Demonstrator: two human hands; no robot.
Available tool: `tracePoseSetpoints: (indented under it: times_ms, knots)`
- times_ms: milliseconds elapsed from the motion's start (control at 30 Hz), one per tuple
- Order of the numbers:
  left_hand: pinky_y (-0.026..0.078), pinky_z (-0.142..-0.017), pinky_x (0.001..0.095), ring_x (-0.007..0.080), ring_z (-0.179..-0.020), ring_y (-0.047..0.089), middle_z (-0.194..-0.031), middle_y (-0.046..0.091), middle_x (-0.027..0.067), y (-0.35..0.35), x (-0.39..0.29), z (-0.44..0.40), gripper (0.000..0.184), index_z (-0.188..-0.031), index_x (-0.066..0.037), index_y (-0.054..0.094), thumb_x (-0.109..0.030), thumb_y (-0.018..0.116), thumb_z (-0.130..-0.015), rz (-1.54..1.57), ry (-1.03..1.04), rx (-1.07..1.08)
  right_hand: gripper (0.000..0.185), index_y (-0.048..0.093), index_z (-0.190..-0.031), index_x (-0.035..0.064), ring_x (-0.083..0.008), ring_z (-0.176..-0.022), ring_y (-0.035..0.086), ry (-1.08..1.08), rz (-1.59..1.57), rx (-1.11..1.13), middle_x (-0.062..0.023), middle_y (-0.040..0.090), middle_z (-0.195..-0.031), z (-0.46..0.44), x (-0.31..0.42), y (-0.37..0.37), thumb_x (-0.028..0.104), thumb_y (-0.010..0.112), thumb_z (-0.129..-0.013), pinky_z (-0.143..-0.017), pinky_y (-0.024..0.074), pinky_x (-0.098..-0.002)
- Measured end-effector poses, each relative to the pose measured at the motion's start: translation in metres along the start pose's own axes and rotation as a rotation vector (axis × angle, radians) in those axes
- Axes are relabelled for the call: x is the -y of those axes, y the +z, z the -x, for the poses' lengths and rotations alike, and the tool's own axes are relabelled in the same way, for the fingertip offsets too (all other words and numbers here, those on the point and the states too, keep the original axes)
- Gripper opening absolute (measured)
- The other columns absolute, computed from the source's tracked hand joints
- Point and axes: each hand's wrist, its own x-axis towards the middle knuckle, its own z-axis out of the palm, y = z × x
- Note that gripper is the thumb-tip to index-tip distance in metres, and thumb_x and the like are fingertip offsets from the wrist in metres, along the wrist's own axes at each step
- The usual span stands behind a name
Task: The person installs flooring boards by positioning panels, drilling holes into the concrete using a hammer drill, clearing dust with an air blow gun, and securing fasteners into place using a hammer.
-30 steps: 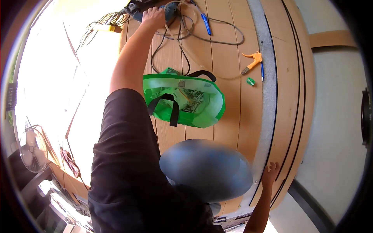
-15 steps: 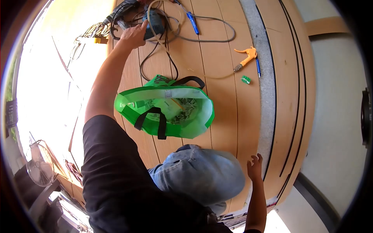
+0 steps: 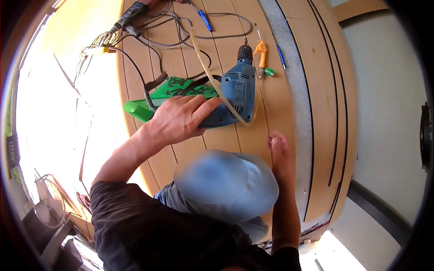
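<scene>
Planked floor [image 3: 194, 58] fills the middle of my view, a grey strip [image 3: 298, 99] running along its right side. Green bag [image 3: 171, 86] lies on the planks left of centre, partly hidden by the arm and the tool in front of it. Blue drill [image 3: 238, 88] at centre, chuck and bit pointing to the far side; a tan hose [image 3: 205, 67] crosses over its body. I can't tell if it touches the planks. Second power tool [image 3: 130, 17] at far left, beside tangled cords. My left grip [image 3: 181, 116] is clenched round the drill's handle. My right grip [image 3: 279, 143] is over the planks, near right, fingers bunched; can't tell whether clenched or released. Orange blow gun [image 3: 261, 53] just right of the chuck. Blue marker [image 3: 205, 21] farther off. Blue pen [image 3: 281, 57] by the strip. Small green piece [image 3: 269, 72] beside the blow gun.
</scene>
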Motion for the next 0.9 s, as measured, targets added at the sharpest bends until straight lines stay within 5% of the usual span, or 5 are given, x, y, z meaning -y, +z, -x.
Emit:
tracePoseSetpoints:
  times_ms: [167, 333, 467, 800, 900]
  knots:
    - [0.055, -0.066, 0.0413, 0.0311, -0.081, 0.066, -0.09, 0.057, 0.0089, 0.057, -0.056, -0.043, 0.076, -0.136, -0.009, 0.046, -0.022, 0.084, -0.072, 0.097, 0.271, 0.019, 0.048, 0.05, -0.14, 0.0064, -0.0214, -0.11, 0.065, 0.138, -0.66, -0.125, -0.0088, 0.064, -0.126, 0.005, 0.026, 0.028, 0.04, 0.055, -0.106, -0.095, 0.054, -0.0411]
    - [0.06, -0.065, 0.0385, 0.0337, -0.093, 0.07, -0.114, 0.063, 0.0143, 0.136, -0.067, -0.046, 0.06, -0.139, -0.011, 0.046, -0.024, 0.069, -0.085, 0.156, 0.482, 0.094, 0.051, 0.05, -0.14, 0.0036, -0.0255, -0.109, 0.068, 0.167, -0.582, -0.045, -0.0132, 0.066, -0.125, 0.021, -0.042, -0.022, 0.036, 0.059, -0.103, -0.094, 0.056, -0.0433]
    - [0.057, -0.088, 0.0374, 0.0252, -0.117, 0.065, -0.129, 0.063, 0.0067, 0.162, -0.056, -0.032, 0.042, -0.132, -0.015, 0.056, -0.032, 0.058, -0.094, 0.071, 0.66, 0.2, 0.064, 0.044, -0.142, -0.0059, -0.0352, -0.118, 0.064, 0.242, -0.68, 0.034, -0.0208, 0.064, -0.127, 0.052, -0.112, -0.027, 0.035, 0.065, -0.098, -0.102, 0.0529, -0.0488]
    - [0.042, -0.104, 0.0458, 0.0363, -0.129, 0.049, -0.146, 0.048, 0.0147, 0.071, 0.06, 0.048, 0.062, -0.135, -0.014, 0.058, -0.031, 0.082, -0.081, -0.484, -0.447, -0.285, 0.074, 0.04, -0.146, -0.0037, -0.0371, -0.124, 0.061, 0.159, -0.517, 0.054, -0.0233, 0.058, -0.136, 0.071, -0.116, 0.009, 0.035, 0.072, -0.092, -0.106, 0.0499, -0.0496]
    - [0.048, -0.101, 0.0458, 0.0364, -0.124, 0.06, -0.133, 0.062, 0.0199, 0.087, 0.103, 0.082, 0.051, -0.135, -0.014, 0.062, -0.023, 0.073, -0.087, -0.294, -0.734, 0.139, 0.072, 0.041, -0.146, -0.0033, -0.0367, -0.125, 0.06, 0.185, -0.386, 0.058, -0.0228, 0.058, -0.137, 0.064, -0.117, 0.015, 0.033, 0.072, -0.092, -0.107, 0.0494, -0.0495]
